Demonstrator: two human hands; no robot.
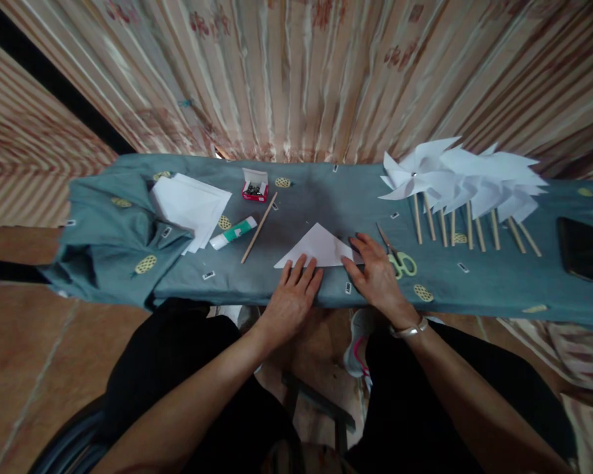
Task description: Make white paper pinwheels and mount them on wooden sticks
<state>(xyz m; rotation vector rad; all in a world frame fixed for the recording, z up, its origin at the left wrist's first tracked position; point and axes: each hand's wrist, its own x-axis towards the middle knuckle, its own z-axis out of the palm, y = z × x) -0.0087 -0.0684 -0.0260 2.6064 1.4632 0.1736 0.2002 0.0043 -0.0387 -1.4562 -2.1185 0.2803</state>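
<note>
A sheet of white paper (321,245), folded into a triangle, lies on the cloth-covered table in front of me with its long edge toward me. The fingers of my left hand (294,293) rest flat and slightly spread on the lower left of this triangle. At its right corner, my right hand (375,273) touches the paper with thumb and fingers apart, covering part of that corner. Just right of that hand are scissors (399,259) with light green handles. A thin wooden stick (259,227) lies to the left of the folded paper.
A glue stick (234,232), a small red box (255,187) of dark metal pieces and a stack of white paper (192,204) lie on the left. Several paper pinwheels (415,174) on sticks overlap at right, near a dark phone (582,250). A curtain (296,79) hangs behind the table.
</note>
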